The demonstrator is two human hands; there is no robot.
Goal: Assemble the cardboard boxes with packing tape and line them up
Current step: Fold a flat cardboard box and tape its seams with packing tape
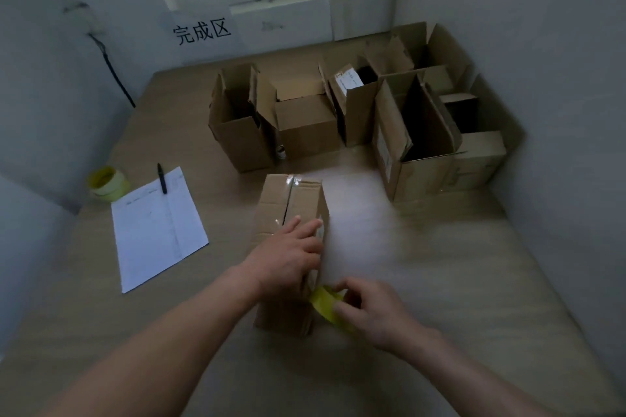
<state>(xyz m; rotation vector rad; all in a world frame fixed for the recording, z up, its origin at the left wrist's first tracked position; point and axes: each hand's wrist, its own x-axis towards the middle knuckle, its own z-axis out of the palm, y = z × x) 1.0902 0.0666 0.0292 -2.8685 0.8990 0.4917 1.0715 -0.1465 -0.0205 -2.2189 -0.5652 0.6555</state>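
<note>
Head view: I see the box [291, 210] lying flaps-closed on the table [440, 281], in front of the open boxes [355, 112]. My left hand [288, 257] presses flat on it, fingers straight and slightly spread. My right hand [372, 311] pinches the tape roll [327, 303] against the box's near right edge. A second roll [106, 183], pen [162, 178] and sheet [155, 227] lie left.

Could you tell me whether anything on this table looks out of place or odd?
One small thing: a small round can-like object sits wedged low between two open brown cardboard boxes in the row. Blur hides what it is.
</note>
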